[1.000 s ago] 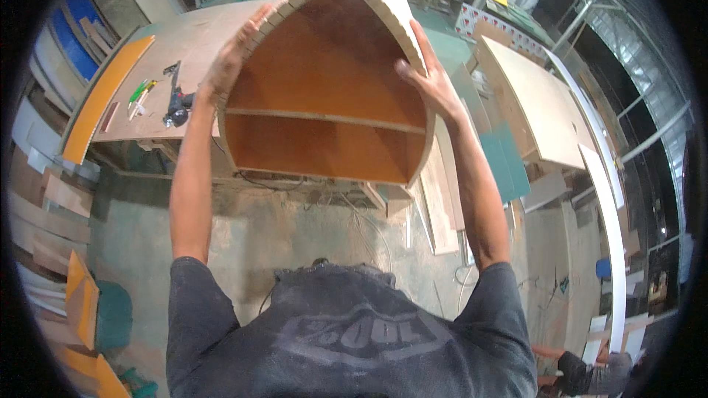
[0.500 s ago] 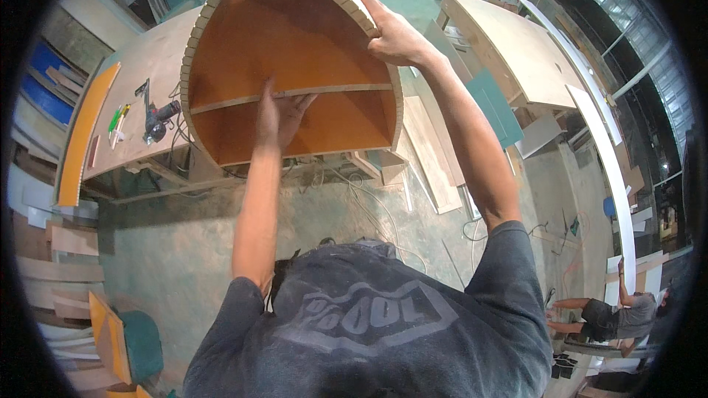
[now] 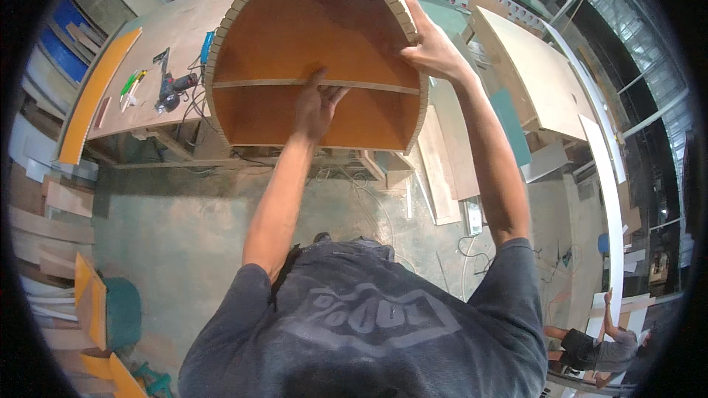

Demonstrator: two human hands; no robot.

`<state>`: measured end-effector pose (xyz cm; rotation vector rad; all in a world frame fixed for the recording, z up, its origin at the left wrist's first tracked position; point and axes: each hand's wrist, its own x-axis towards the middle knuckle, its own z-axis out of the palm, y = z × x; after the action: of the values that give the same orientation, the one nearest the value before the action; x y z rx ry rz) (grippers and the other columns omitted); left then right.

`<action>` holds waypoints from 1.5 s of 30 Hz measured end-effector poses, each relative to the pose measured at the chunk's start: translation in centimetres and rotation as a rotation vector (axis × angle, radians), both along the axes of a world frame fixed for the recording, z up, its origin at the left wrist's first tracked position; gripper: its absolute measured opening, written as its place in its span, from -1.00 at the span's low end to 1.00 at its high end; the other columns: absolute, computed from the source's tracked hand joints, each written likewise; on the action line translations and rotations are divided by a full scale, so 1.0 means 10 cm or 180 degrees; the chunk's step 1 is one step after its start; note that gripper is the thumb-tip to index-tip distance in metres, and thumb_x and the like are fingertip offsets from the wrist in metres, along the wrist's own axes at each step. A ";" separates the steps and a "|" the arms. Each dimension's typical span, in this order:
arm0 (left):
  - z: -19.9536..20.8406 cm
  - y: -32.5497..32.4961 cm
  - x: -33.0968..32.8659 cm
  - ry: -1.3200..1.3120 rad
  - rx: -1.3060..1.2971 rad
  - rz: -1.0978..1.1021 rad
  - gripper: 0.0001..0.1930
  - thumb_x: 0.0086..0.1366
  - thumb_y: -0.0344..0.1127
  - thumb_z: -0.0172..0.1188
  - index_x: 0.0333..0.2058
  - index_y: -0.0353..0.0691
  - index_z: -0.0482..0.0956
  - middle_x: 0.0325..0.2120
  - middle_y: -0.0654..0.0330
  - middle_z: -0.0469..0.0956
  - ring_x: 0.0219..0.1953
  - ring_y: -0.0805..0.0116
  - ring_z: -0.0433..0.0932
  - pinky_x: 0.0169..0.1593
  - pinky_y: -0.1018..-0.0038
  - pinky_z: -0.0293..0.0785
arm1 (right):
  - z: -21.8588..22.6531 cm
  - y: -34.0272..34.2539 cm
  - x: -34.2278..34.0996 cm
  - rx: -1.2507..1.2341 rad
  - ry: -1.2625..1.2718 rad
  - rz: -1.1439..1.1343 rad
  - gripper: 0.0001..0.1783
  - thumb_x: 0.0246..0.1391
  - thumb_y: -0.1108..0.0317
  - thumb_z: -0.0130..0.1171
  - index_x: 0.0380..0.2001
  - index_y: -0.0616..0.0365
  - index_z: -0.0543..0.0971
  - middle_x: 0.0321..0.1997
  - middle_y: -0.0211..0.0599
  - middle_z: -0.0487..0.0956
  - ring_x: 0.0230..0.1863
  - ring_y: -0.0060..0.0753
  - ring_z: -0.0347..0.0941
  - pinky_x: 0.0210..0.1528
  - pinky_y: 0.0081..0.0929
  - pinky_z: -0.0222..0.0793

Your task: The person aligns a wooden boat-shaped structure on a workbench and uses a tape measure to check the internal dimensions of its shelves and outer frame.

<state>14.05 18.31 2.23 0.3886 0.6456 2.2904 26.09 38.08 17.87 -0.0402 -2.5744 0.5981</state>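
An arched wooden cabinet (image 3: 317,22) with an orange-brown inside and a notched, curved rim stands up at the near edge of the workbench. A thin shelf board (image 3: 376,87) runs across its inside. My left hand (image 3: 316,112) reaches into the opening and holds the shelf board, with its fingers on both sides of the board's front edge. At the upper right of the curved side, my right hand (image 3: 435,48) grips the rim, thumb on the inner edge and fingers along the pale outer face. What lies behind the cabinet is hidden.
On the workbench (image 3: 140,107) left of the cabinet lie a corded power tool (image 3: 173,88) and green and yellow hand tools (image 3: 131,82). An orange strip (image 3: 92,103) lines its left end. Cables and planks (image 3: 442,169) lie below. Another person (image 3: 601,346) is at far right.
The cabinet's shelf has gone from slightly slanted to nearly level. My view has shifted, so the bench and cabinet appear further right. Both hands keep their places on the cabinet.
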 end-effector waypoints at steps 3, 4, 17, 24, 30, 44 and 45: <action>-0.13 -0.11 -0.10 -0.0228 -0.0241 0.0001 -0.54 0.55 -0.14 0.00 0.28 -0.23 0.26 0.22 0.06 0.38 0.28 0.08 0.40 0.36 0.05 0.42 | -0.04 -0.03 0.13 -0.0607 -0.0101 0.0075 0.18 0.05 -0.16 0.34 0.54 0.03 -0.06 0.61 0.04 -0.04 0.56 0.13 0.00 0.57 -0.04 -0.06; -0.16 -0.17 -0.13 -0.0310 -0.0332 -0.0006 -0.52 0.54 -0.12 0.01 0.29 -0.24 0.25 0.23 0.05 0.37 0.29 0.08 0.39 0.36 0.05 0.42 | -0.08 0.04 0.24 -0.1022 -0.0135 0.0016 0.20 0.03 -0.27 0.32 0.55 -0.01 -0.04 0.61 0.02 -0.04 0.56 0.15 0.00 0.56 0.00 -0.06; -0.06 -0.55 -0.61 0.0546 -0.0482 0.0922 -0.48 0.55 -0.21 -0.06 0.31 -0.45 0.18 0.26 -0.09 0.33 0.29 -0.06 0.38 0.32 0.01 0.44 | -2.40 0.40 0.74 -0.0903 -0.0380 -0.1176 0.02 -0.13 0.54 0.11 0.50 0.13 0.06 0.27 0.31 0.41 0.27 0.29 0.36 0.32 -0.12 0.30; 0.38 -0.34 -0.91 0.0392 -0.0556 0.1058 -0.44 0.51 -0.23 0.08 0.31 -0.44 0.18 0.21 -0.17 0.34 0.25 -0.12 0.40 0.25 -0.07 0.50 | -1.82 0.49 0.48 -0.0551 -0.0388 -0.1613 -0.20 -0.10 0.54 0.04 0.34 0.15 0.27 -0.14 0.33 0.62 -0.06 0.41 0.55 0.04 0.08 0.46; 0.89 0.35 -2.00 0.0570 -0.0335 0.0952 -0.18 0.42 -0.17 0.25 0.24 -0.82 -0.01 0.30 -0.31 0.11 0.22 -0.29 0.38 0.14 -0.08 0.64 | -1.18 0.87 0.06 -0.0486 0.0359 -0.1631 -0.36 0.05 0.30 0.27 0.21 0.15 0.36 -0.23 0.25 0.66 -0.11 0.37 0.59 0.01 0.08 0.48; 1.60 1.19 -2.84 0.0863 -0.1533 0.1413 -0.48 0.42 -0.04 0.21 0.01 -0.48 0.46 -0.10 -0.20 0.61 -0.14 -0.08 0.69 -0.05 0.03 0.72 | -1.58 1.20 -0.23 -0.0616 0.0333 -0.2236 -0.61 0.22 0.19 0.17 0.02 0.17 0.46 -0.25 0.28 0.65 -0.16 0.42 0.59 -0.06 0.21 0.48; 1.63 1.17 -2.86 0.0909 -0.1693 0.1373 -0.47 0.43 0.04 0.18 0.01 -0.42 0.48 -0.08 -0.20 0.61 -0.11 -0.07 0.69 -0.04 0.08 0.71 | -1.55 1.20 -0.25 -0.0564 0.0392 -0.2239 -0.64 0.23 0.19 0.16 0.01 0.14 0.47 -0.28 0.27 0.65 -0.18 0.42 0.59 -0.07 0.23 0.47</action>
<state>-14.53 30.02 18.49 0.3406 1.5660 2.3447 23.63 50.06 2.36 -0.8925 -2.1690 0.5217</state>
